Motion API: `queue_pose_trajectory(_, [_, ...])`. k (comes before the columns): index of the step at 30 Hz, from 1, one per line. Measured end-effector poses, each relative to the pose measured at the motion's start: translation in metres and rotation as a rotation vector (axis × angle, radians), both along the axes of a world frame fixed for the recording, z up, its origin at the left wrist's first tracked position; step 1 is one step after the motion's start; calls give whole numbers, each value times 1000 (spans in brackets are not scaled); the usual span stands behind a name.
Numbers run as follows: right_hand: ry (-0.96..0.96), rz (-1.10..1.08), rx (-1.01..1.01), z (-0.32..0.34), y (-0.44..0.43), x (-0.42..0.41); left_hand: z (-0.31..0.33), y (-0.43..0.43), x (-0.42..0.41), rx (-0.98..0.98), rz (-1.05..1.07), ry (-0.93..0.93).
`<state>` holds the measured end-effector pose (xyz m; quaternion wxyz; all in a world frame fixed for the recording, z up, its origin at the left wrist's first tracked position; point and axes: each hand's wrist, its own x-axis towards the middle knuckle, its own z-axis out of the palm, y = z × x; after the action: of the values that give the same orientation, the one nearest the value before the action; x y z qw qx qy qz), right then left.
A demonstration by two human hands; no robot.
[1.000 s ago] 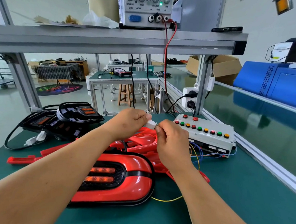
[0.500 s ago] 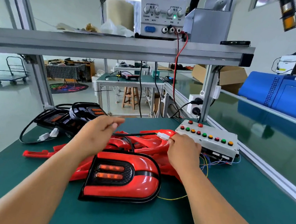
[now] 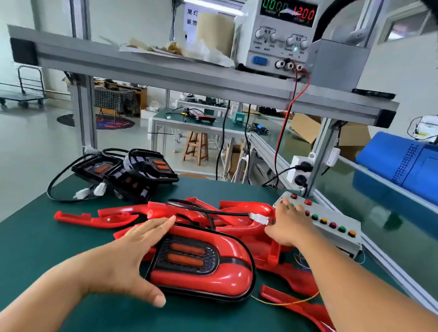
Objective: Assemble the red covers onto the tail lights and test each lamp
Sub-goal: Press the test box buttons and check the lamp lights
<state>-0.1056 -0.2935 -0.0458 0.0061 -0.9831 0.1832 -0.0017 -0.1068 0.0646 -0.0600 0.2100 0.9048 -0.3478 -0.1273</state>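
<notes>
I think this is the testing step. One tail light (image 3: 206, 275) lies in the middle of the green counter (image 3: 27, 256), with its red cover already on. My left hand (image 3: 132, 258) is released and spread wide. Its fingers lie along the left end of that light and its thumb is down by the near edge. It grasps nothing.

My right hand (image 3: 290, 226) reaches to the near corner of the button box (image 3: 337, 232). Its fingers are stretched out onto the top, by the first buttons, and I see nothing held in it. A white plug (image 3: 259, 218) on a black cable (image 3: 210, 211) lies just beside that hand, on the pile of loose red covers (image 3: 94, 218). The black cable runs back to the tail light.

Next, I think I must push the buttons one at a time and watch the two orange strips on the light. I cannot tell if they glow now. More black lights (image 3: 125, 170) with no covers wait at the far left.

On the shelf (image 3: 167, 73) stands a power box (image 3: 280, 33). It shows green zeros and red numbers that look like 1200. Its small knob labels are too blurry to read. A paper sign (image 3: 192, 16) behind it shows the Chinese words 尾灯 and 装饰, partly hidden.
</notes>
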Motion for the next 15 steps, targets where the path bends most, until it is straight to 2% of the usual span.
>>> queue_pose_trajectory(7, [45, -40, -117, -3, 7, 6, -2, -2, 1, -54, 2, -20])
queue_pose_trajectory(15, [48, -57, -121, -5, 12, 7, -4, -4, -2, -57, 6, -66])
